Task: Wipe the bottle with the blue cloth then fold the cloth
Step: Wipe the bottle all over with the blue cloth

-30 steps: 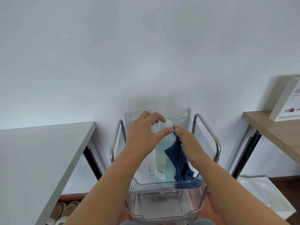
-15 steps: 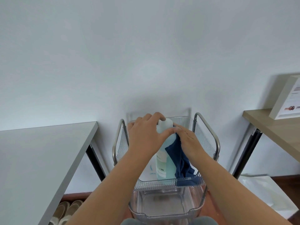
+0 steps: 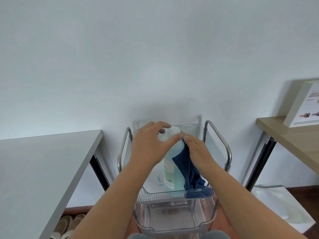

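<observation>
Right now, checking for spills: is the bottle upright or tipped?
Upright. The bottle stands in the cart's top tray; the left hand grips its top.

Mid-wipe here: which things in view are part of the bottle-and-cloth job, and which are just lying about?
Part of the job:
bottle, upright in the clear cart tray
blue cloth
left hand gripping the bottle top
right hand pressing the cloth to the bottle

Just lying about:
grey table
wooden shelf
white box
slippers

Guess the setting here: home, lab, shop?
Probably a home or small office corner: a clear rolling cart against a plain wall, slippers under a grey table, and a wooden desk beside it.
</observation>
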